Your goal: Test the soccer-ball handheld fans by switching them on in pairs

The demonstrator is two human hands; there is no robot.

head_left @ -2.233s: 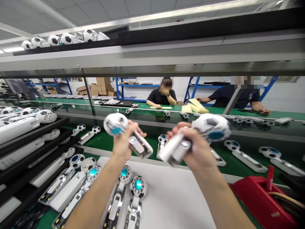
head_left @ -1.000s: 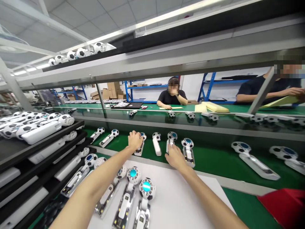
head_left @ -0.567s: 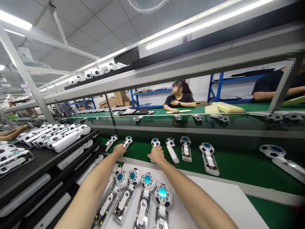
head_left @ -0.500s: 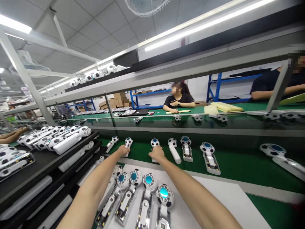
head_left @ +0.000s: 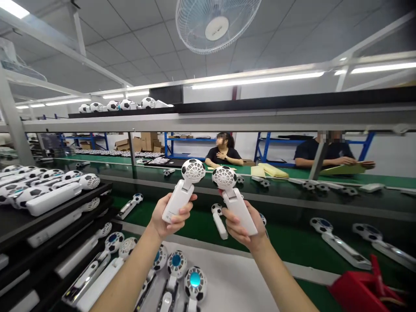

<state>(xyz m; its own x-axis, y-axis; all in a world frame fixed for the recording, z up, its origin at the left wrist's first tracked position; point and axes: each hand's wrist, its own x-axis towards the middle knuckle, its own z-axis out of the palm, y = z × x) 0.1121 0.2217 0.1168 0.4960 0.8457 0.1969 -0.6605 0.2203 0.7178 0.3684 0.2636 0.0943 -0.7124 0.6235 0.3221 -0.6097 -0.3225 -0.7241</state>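
Left hand (head_left: pixel 172 215) closed around a white handheld fan (head_left: pixel 180 201) with a ball-patterned head; right hand (head_left: pixel 241 225) closed around a second white fan (head_left: pixel 236 204) just beside it, both above the white mat (head_left: pixel 224 288). Unfinished fan units (head_left: pixel 176 265) on the mat; green conveyor belt (head_left: pixel 286 245) beyond the mat; two seated co-workers (head_left: pixel 223 156) farther beyond it.

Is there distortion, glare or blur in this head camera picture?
In the head view, the wide lens makes the steel upright at left lean, the ceiling light strip glares white, and the fan in the left hand and the fan in the right hand look sharp.
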